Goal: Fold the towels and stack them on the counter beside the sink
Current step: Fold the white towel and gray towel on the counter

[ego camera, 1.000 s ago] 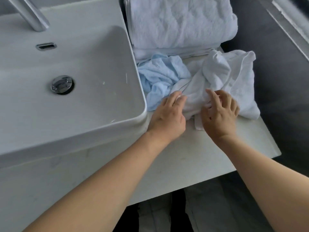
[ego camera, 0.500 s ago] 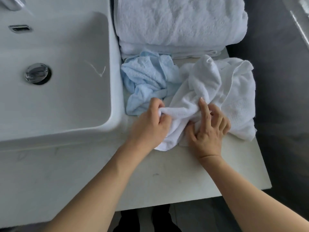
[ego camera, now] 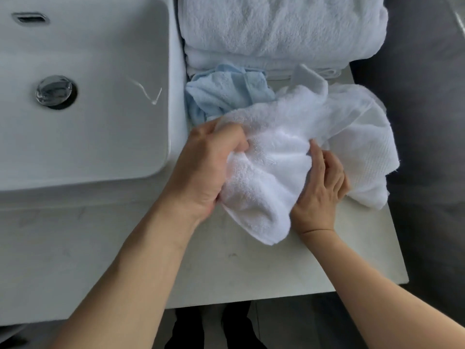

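Note:
A crumpled white towel (ego camera: 271, 172) lies bunched on the counter (ego camera: 251, 273) to the right of the sink. My left hand (ego camera: 203, 167) grips its left edge with curled fingers. At the towel's right side, my right hand (ego camera: 320, 195) has its fingers tucked into a fold and holds the cloth. Behind the white towel sits a crumpled light blue towel (ego camera: 226, 91), partly covered. At the back of the counter rests a stack of folded white towels (ego camera: 279, 28).
The white sink basin (ego camera: 173, 96) with its metal drain (ego camera: 54, 91) fills the left. The counter's right and front edges drop off to a dark floor (ego camera: 427, 147).
Both hands have gathered the white towel and drawn it toward me and up off the counter. My left hand's grip has closed tighter on its edge.

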Demonstrator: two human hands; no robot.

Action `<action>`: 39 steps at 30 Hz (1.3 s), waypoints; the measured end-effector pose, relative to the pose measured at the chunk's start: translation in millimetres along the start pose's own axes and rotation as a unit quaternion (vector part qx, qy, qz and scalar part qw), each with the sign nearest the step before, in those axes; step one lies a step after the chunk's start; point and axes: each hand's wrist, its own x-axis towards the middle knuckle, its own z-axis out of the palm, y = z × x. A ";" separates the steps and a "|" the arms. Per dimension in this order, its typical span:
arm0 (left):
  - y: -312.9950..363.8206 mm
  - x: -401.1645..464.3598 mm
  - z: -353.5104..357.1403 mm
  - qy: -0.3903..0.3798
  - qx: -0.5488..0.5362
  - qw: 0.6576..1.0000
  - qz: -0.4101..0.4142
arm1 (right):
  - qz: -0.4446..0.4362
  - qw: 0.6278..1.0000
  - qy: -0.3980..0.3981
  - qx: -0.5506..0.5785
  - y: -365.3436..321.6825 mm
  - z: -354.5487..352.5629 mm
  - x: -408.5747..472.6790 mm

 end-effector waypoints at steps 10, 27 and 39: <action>-18.5 -13.3 -29.5 0.040 0.412 0.895 0.163 | -0.024 0.999 0.023 0.015 2.6 3.2 -2.2; -81.5 -15.6 -55.1 -0.048 0.744 0.667 0.014 | -0.200 0.976 -0.050 0.068 3.2 -0.7 -0.8; -138.3 -35.2 -61.9 0.138 0.641 0.692 0.302 | -0.275 0.961 -0.008 0.015 3.2 9.7 -3.5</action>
